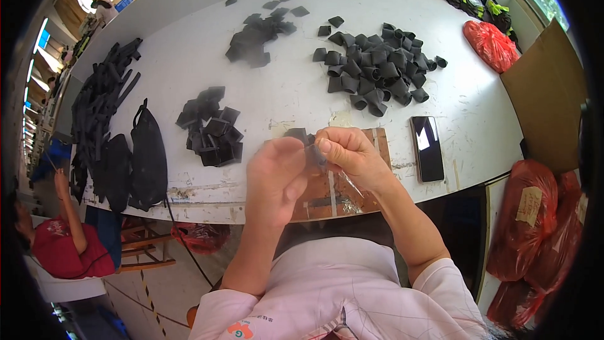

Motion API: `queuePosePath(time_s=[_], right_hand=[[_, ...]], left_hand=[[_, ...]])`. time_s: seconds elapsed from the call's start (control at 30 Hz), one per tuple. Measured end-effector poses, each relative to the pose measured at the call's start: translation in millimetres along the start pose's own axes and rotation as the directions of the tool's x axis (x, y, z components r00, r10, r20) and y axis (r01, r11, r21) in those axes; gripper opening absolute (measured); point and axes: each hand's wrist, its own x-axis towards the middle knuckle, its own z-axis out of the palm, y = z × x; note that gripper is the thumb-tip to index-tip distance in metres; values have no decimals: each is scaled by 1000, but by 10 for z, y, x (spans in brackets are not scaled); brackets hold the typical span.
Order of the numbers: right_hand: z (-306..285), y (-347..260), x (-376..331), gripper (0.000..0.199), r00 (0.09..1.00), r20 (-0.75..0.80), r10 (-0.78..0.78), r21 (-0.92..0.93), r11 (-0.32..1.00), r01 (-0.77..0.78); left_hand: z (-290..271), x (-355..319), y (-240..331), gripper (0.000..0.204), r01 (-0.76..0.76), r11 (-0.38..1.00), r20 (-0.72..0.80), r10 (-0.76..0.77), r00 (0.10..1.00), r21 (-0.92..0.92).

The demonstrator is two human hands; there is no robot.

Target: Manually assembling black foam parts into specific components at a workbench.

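Note:
Over the table's front edge, my two hands meet at a small dark grey fabric piece (313,155). My right hand (353,156) is closed, thumb and forefinger pinching that piece. A thin metallic tool (350,184) sticks out below the right palm; its kind is not clear. My left hand (275,173) is beside the piece, smeared by motion, so its grip cannot be read. Another bit of dark fabric (296,133) shows just beyond the left fingertips. Beneath the hands lies a worn brown board (324,204).
Rolled dark fabric loops (377,66) are heaped at the back right. Flat dark pieces form a far pile (255,38) and a nearer one (211,129). Dark strips (100,101) and a black pouch (148,157) lie left. A phone (427,149) rests right, near red bags (522,220).

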Motion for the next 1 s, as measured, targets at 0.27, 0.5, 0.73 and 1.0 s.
queuePosePath(time_s=[0.27, 0.5, 0.73, 1.0], right_hand=[[147, -200, -131, 22, 807, -189, -559, -713, 644, 279], [415, -343, -176, 26, 788, -44, -614, -851, 437, 292], [318, -281, -121, 17, 745, 43, -666, -877, 331, 347], [319, -272, -181, 17, 776, 25, -631, -924, 282, 260]], left_hand=[[154, 88, 149, 17, -710, 362, 555, 448, 701, 604], [106, 33, 67, 8, -511, 853, 263, 471, 842, 109], [-60, 50, 14, 10, -254, 952, 275, 293, 916, -169], [62, 100, 188, 14, -465, 740, 322, 343, 883, 486]])
